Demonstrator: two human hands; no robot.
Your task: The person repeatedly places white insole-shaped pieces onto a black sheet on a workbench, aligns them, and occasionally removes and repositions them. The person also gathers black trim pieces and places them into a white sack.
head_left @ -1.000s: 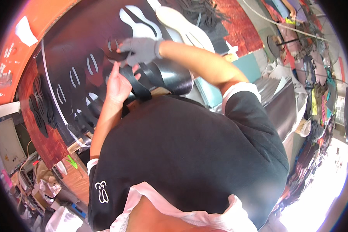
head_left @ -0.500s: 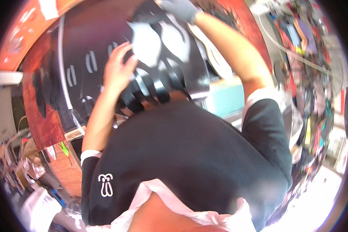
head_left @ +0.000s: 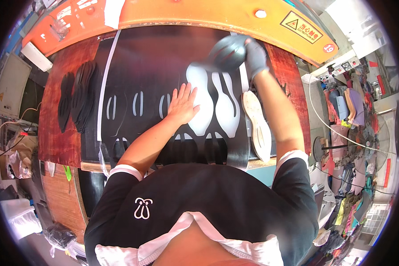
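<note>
My bare left hand (head_left: 181, 107) lies flat with fingers spread on a black sheet (head_left: 131, 66). The sheet has sole-shaped openings, and a pale surface (head_left: 200, 102) shows through them. Just right of my fingertips is a second opening, with a narrow black strip left inside it. At the sheet's far right, my right hand (head_left: 256, 57), in a grey glove, is closed on a bent black insole piece (head_left: 228, 53). That piece is lifted and blurred, with slots through it; whether it is one layer or several I cannot tell.
A cream sole-shaped block (head_left: 257, 126) lies by my right forearm. Stacks of slotted black insole pieces (head_left: 82, 97) rest on the red-brown board (head_left: 51, 137) at left. An orange machine beam (head_left: 177, 15) spans the far side. Hanging materials (head_left: 346, 111) crowd the right.
My right hand has come from the far edge back toward me and to the right, with the black piece raised. My left hand now lies flat beside the opening. The view has shifted.
</note>
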